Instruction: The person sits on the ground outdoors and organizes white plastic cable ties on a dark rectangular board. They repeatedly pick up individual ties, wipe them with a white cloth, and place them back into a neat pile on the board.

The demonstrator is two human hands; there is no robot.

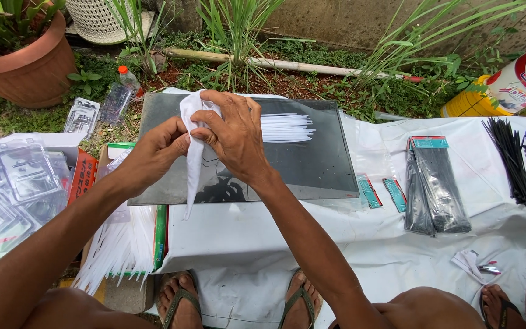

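A bundle of white cable ties [284, 127] is gripped at one end, wrapped in a white sheet [193, 152], above a dark glass pane [318, 164]. The sheet is pinched by the left hand [156, 149] from nine o'clock and clasped by the right hand [232, 134], fingers curled. On the white-covered worktop [366, 244], packs of black ties [433, 183] lie at three o'clock; clear blister shells [13, 189] at nine o'clock.
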